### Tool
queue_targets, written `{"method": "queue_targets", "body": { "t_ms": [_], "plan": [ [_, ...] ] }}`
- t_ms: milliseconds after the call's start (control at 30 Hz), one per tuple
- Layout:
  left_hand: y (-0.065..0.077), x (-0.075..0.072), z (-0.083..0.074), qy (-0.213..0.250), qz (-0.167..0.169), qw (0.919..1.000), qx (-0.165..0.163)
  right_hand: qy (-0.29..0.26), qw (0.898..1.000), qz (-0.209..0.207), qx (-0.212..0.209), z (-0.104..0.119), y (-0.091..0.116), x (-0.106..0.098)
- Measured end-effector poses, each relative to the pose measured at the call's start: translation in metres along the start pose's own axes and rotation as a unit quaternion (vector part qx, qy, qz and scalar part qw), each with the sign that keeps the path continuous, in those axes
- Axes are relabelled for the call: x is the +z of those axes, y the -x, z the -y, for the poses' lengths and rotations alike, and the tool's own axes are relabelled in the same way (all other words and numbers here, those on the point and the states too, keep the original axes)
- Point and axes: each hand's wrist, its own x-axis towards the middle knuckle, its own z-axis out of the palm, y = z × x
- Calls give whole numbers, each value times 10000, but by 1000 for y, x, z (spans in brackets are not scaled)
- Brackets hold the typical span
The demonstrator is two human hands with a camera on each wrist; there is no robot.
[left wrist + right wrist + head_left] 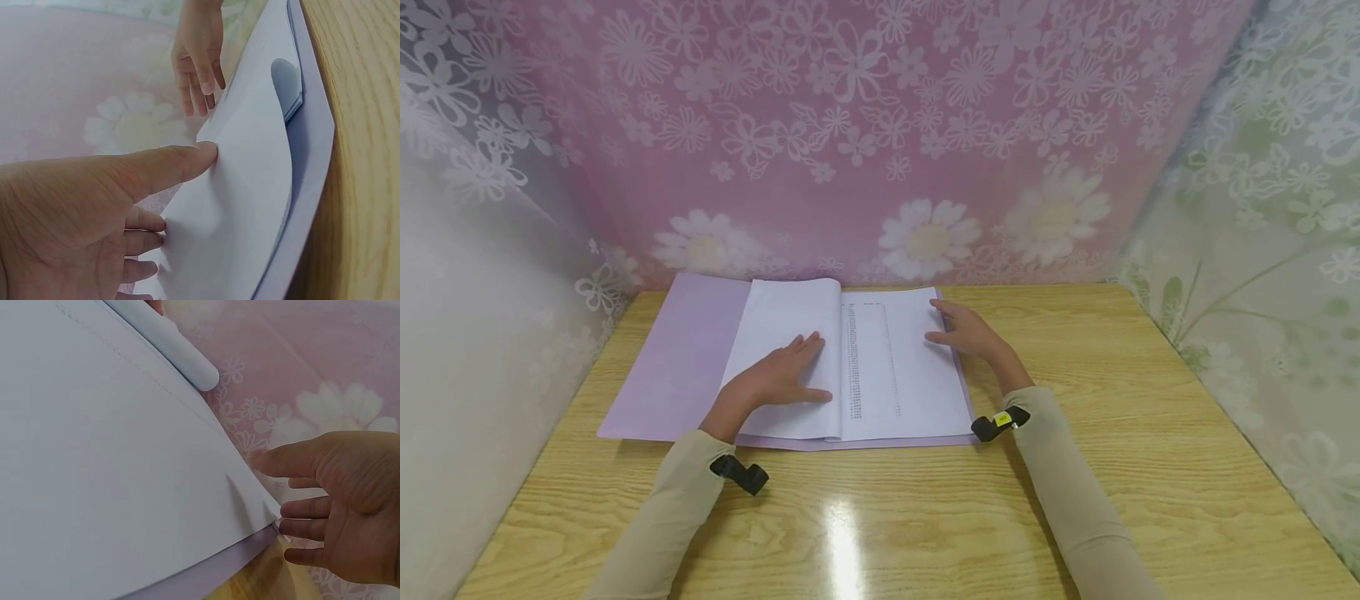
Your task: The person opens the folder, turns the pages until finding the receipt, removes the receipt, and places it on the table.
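A stack of white paper sheets in a lilac folder (696, 350) lies spread on the table. The turned sheets (790, 308) bulge in a rounded fold beside the middle. On the right-hand page (925, 367), narrow columns of small print run downward. My left hand (778, 375) rests on the turned sheets with fingers extended and thumb spread; the left wrist view shows its thumb (181, 164) touching the paper. My right hand (966, 329) is at the upper right edge of the printed page. In the right wrist view its fingers (306, 528) are extended near the page corner, pinching nothing.
A wood-grain table (865, 517) carries the folder. Behind it hangs a pink flowered cloth (820, 167), with pale flowered cloth (1262, 275) at the right side. Black straps (741, 475) sit on both wrists.
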Motion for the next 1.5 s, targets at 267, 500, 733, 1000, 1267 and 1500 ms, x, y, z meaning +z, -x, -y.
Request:
{"method": "queue_targets", "body": {
  "t_ms": [267, 500, 733, 1000, 1267, 1500],
  "plan": [
    [-2, 1, 6, 188, 152, 9996, -127, -69, 9998, 24, 204, -4, 1, 1],
    [0, 0, 6, 339, 248, 9990, -160, -38, 9997, 50, 236, -4, 2, 1],
    [1, 0, 6, 364, 272, 9988, -153, -45, 9998, 42, 203, -4, 3, 1],
    [1, -1, 7, 428, 285, 9985, -191, -216, 9996, -36, 156, -3, 2, -1],
    [1, -1, 6, 473, 313, 9981, -231, -235, 9994, -58, 249, -2, 3, -3],
    [1, -2, 6, 475, 312, 9981, -236, -335, 9993, -6, 168, 0, 5, -5]
  ]
}}
